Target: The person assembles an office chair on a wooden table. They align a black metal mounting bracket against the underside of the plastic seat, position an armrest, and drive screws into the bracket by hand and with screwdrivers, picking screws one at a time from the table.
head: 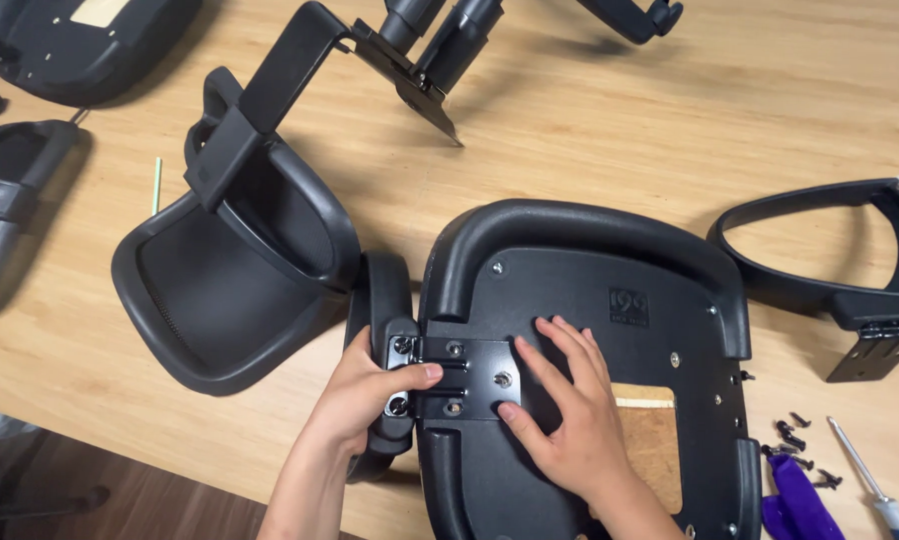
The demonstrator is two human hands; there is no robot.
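On the upturned black plastic chair seat [580, 330], at its left edge: left hand [355, 395] curled around black armrest [385, 350], thumb pinning flat black metal bracket [460, 378] over screw holes; right hand [570, 420] open, empty, flat beside bracket, steadying.

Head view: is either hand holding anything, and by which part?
The left hand grips the black armrest at its bracket end, thumb on the metal bracket. The right hand lies flat on the seat underside, gripping nothing.
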